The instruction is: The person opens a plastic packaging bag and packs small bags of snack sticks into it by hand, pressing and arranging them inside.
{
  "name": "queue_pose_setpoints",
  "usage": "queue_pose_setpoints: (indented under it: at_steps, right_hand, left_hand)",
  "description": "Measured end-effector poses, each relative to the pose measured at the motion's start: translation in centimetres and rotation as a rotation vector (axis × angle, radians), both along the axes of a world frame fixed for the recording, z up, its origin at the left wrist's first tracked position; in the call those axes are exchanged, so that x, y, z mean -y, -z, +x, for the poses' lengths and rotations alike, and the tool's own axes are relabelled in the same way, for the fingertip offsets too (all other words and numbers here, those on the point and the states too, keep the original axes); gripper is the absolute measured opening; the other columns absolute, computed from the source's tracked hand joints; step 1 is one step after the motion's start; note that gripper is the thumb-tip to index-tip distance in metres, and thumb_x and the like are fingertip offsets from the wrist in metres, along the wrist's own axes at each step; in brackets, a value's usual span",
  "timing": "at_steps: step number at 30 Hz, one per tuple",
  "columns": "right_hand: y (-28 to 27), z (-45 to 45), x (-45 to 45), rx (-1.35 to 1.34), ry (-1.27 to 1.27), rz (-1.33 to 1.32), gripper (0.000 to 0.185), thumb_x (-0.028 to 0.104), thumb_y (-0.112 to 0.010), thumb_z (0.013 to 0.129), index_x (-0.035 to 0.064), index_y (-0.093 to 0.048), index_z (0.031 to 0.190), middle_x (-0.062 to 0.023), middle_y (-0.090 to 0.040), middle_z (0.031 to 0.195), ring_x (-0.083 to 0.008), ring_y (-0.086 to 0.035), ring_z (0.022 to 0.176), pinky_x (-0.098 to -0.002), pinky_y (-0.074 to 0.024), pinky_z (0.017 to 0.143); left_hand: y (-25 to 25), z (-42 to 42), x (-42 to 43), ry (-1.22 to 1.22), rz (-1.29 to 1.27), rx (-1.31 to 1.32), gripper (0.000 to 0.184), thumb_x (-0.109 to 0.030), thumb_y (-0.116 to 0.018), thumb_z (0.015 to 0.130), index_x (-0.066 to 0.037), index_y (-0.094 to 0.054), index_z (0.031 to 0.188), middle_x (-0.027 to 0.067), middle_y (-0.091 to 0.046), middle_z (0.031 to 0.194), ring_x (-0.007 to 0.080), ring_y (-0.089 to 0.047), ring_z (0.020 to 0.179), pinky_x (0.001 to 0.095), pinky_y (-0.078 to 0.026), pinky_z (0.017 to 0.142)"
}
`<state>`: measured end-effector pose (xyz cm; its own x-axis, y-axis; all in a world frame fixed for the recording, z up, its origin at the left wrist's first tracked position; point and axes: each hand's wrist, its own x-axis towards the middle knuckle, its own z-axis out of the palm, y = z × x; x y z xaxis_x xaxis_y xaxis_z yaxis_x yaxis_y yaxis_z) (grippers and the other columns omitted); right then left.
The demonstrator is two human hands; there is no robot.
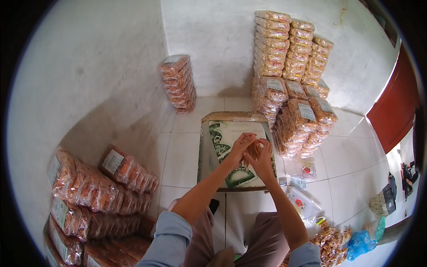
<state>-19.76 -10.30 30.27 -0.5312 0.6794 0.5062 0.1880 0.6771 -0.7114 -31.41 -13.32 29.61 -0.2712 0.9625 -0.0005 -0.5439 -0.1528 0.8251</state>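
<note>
Both hands meet over a low table (205, 155) topped with a white and green printed sheet (238, 178). Between them is a small bundle of brown snack pieces (254, 150), apparently in clear plastic. My left hand (241, 144) has its fingers closed at the upper left of the bundle. My right hand (263, 156) grips its upper right side, thumb and fingers bent around it. The fingers partly cover the bundle, so its opening cannot be made out.
Packed snack bags (291, 111) are stacked high at the back right. A smaller stack (178, 84) stands by the wall, and more packs (98, 191) lie at left. Loose snacks (331, 240), plastic bags (302, 202) and a blue bag (361, 244) are on the floor at right.
</note>
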Motion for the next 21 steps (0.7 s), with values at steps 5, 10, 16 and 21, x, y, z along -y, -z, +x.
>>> queue_pose_setpoints:
  at_steps: [5, 10, 16, 21]
  right_hand:
    - [0.5, -0.7, -0.3, 0.158, -0.03, 0.014, 0.079, 0.022, -0.077, 0.058, 0.0002, -0.032, 0.119, -0.0182, -0.041, 0.111, -0.0341, -0.035, 0.107, -0.0428, -0.0334, 0.09]
    - [4.4, -2.2, -2.3, 0.136, 0.049, -0.027, 0.072, 0.013, -0.074, 0.058, 0.0023, -0.036, 0.118, -0.0183, -0.041, 0.111, -0.035, -0.037, 0.105, -0.0411, -0.0358, 0.089]
    - [14.9, -1.9, -4.0, 0.055, 0.076, -0.085, 0.067, 0.004, -0.069, 0.062, 0.0023, -0.037, 0.12, -0.0164, -0.041, 0.112, -0.0344, -0.038, 0.108, -0.0395, -0.0401, 0.087]
    - [16.8, -1.5, -3.8, 0.075, 0.111, -0.251, 0.065, 0.003, -0.067, 0.064, 0.0026, -0.037, 0.122, -0.0149, -0.043, 0.111, -0.0335, -0.04, 0.106, -0.0395, -0.0397, 0.087]
  left_hand:
    - [-0.1, -2.1, -0.2, 0.139, -0.176, 0.008, 0.035, -0.036, -0.051, 0.088, -0.009, -0.045, 0.11, 0.0013, -0.052, 0.093, 0.0094, -0.055, 0.084, 0.0234, -0.048, 0.07]
    - [5.0, -2.5, -3.0, 0.008, -0.102, -0.01, 0.033, -0.037, -0.051, 0.088, -0.007, -0.05, 0.103, 0.002, -0.052, 0.094, 0.012, -0.051, 0.089, 0.0272, -0.043, 0.079]
    - [14.0, -1.8, -4.7, -0.024, -0.35, -0.027, 0.035, -0.039, -0.053, 0.086, -0.009, -0.05, 0.104, 0.001, -0.052, 0.09, 0.0093, -0.053, 0.079, 0.024, -0.047, 0.067]
    - [20.4, -0.1, -6.4, -0.366, -0.351, -0.393, 0.036, -0.037, -0.047, 0.09, -0.006, -0.051, 0.108, 0.0037, -0.051, 0.097, 0.0148, -0.052, 0.091, 0.0274, -0.042, 0.081]
